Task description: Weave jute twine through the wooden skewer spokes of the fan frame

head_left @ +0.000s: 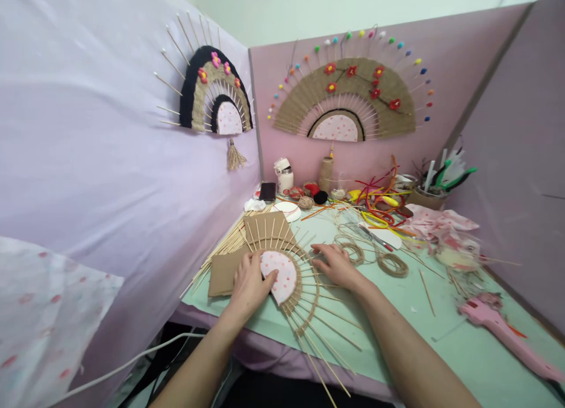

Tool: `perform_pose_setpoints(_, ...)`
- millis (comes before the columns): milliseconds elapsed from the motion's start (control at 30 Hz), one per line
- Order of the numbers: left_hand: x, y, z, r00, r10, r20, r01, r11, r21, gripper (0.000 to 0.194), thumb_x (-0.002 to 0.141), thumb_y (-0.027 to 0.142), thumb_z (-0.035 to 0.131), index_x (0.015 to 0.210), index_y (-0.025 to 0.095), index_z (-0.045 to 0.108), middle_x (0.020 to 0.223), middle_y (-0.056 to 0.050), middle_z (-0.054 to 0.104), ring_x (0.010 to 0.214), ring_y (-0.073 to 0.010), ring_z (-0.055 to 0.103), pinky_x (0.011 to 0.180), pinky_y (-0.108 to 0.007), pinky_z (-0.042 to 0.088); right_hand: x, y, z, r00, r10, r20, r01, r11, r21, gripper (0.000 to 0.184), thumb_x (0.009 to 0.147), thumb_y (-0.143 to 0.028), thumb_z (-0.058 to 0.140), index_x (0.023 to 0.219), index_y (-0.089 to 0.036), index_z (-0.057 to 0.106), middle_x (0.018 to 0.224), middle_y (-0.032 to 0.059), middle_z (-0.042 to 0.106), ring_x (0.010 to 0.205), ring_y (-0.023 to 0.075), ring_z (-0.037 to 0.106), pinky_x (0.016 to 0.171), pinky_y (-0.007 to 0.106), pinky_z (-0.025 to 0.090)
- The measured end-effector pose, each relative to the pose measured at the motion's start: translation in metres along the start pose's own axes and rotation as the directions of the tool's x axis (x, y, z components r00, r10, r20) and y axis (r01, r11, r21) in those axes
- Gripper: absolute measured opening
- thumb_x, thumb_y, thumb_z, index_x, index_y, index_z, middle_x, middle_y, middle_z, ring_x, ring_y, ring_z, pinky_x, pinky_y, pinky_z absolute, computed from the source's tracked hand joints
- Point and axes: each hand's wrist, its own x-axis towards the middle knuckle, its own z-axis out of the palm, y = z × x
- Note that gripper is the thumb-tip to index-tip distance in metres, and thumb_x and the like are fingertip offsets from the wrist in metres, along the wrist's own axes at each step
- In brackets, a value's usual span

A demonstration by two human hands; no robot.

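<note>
A small half-round fan (279, 275) lies tilted on the table, its centre covered in white cloth with pink dots. Woven twine edges the cloth, and thin wooden sticks fan outward, crossed by a second arc of twine (316, 299). My left hand (251, 281) grips the fan at its straight side, thumb on the dotted cloth. At the far right part of the sticks is my right hand (338, 265), fingers stretched out and apart beside the twine arc; whether the fingertips touch it I cannot tell. A twine coil (354, 254) sits partly behind this hand.
Cardboard pieces (223, 274) and loose sticks (207, 261) lie left. Another twine coil (392, 265), coloured pipe cleaners (379, 190) and a pink glue gun (494, 325) are to the right. A white bottle (285, 175) stands behind. Two decorated fans (304, 105) hang on the walls.
</note>
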Motion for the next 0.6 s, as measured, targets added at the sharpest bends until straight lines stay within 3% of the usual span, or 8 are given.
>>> perform_pose_setpoints(100,0.002,-0.004,0.005,1.000,0.006,-0.021,-0.008,0.995,-0.096,0.053,0.072,0.039,0.056,0.121,0.023,0.044,0.118,-0.012,0.047,0.113,-0.0293,0.046,0.094,-0.043,0.033,0.002,-0.002,0.004,1.000,-0.012,0.011,0.012,0.999,0.042,0.036,0.080,-0.032,0.050,0.115,-0.025,0.055,0.106,0.0058,0.064,0.107,0.0251,0.051,0.095,0.049,0.028)
perform_pose_setpoints(200,0.006,-0.008,0.009,0.998,-0.011,-0.059,-0.010,0.938,-0.347,0.051,0.072,0.033,0.058,0.119,0.020,0.044,0.120,-0.013,0.046,0.108,-0.0238,0.051,0.093,-0.038,0.038,0.004,-0.002,0.004,1.000,-0.027,0.004,0.027,0.993,0.113,0.036,0.080,-0.031,0.050,0.116,-0.024,0.055,0.101,0.0051,0.066,0.104,0.0235,0.054,0.097,0.048,0.028)
perform_pose_setpoints(267,0.011,-0.008,0.008,0.992,-0.097,-0.077,0.037,0.827,-0.561,0.049,0.070,0.029,0.061,0.116,0.020,0.044,0.122,-0.013,0.045,0.103,-0.0204,0.055,0.089,-0.034,0.043,0.003,-0.001,0.001,0.999,-0.034,-0.021,0.037,0.983,0.180,0.037,0.080,-0.032,0.050,0.116,-0.023,0.054,0.101,0.0052,0.066,0.103,0.0226,0.055,0.095,0.045,0.033)
perform_pose_setpoints(333,0.016,-0.005,0.005,0.973,-0.221,-0.060,0.098,0.637,-0.764,0.049,0.070,0.027,0.063,0.114,0.022,0.042,0.124,-0.012,0.045,0.099,-0.0179,0.057,0.083,-0.031,0.047,0.002,-0.001,-0.006,0.999,-0.031,-0.045,0.042,0.961,0.275,0.038,0.081,-0.033,0.049,0.117,-0.022,0.053,0.104,0.0058,0.065,0.101,0.0214,0.057,0.089,0.041,0.040)
perform_pose_setpoints(400,0.019,0.003,0.001,0.958,-0.286,0.026,0.150,0.421,-0.894,0.048,0.070,0.025,0.063,0.113,0.024,0.042,0.120,-0.011,0.050,0.095,-0.0167,0.060,0.076,-0.029,0.050,0.000,-0.003,-0.014,0.999,-0.024,-0.041,0.038,0.925,0.379,0.040,0.082,-0.035,0.048,0.120,-0.023,0.051,0.106,0.0061,0.064,0.097,0.0201,0.059,0.082,0.036,0.046)
perform_pose_setpoints(467,0.022,0.012,-0.001,0.960,-0.221,0.169,0.230,0.287,-0.930,0.043,0.069,0.025,0.065,0.108,0.022,0.047,0.110,-0.009,0.059,0.088,-0.0170,0.062,0.071,-0.029,0.052,-0.002,-0.006,-0.021,0.999,-0.028,-0.028,0.037,0.900,0.434,0.042,0.082,-0.036,0.047,0.122,-0.023,0.050,0.106,0.0062,0.064,0.094,0.0195,0.060,0.076,0.033,0.048)
perform_pose_setpoints(533,0.026,0.021,-0.002,0.942,-0.070,0.329,0.336,0.268,-0.903,0.035,0.067,0.026,0.068,0.098,0.017,0.055,0.096,-0.010,0.065,0.081,-0.0181,0.063,0.068,-0.030,0.052,-0.004,-0.008,-0.026,0.998,-0.031,-0.056,0.051,0.912,0.406,0.042,0.081,-0.037,0.048,0.121,-0.023,0.050,0.106,0.0063,0.064,0.096,0.0202,0.059,0.074,0.032,0.048)
perform_pose_setpoints(600,0.032,0.026,-0.004,0.909,0.030,0.416,0.391,0.285,-0.875,0.027,0.066,0.025,0.069,0.088,0.013,0.060,0.087,-0.010,0.067,0.075,-0.0175,0.064,0.067,-0.029,0.052,-0.004,-0.006,-0.031,0.992,-0.024,-0.126,0.067,0.938,0.341,0.043,0.081,-0.038,0.049,0.120,-0.022,0.051,0.108,0.0070,0.063,0.101,0.0214,0.057,0.075,0.033,0.047)
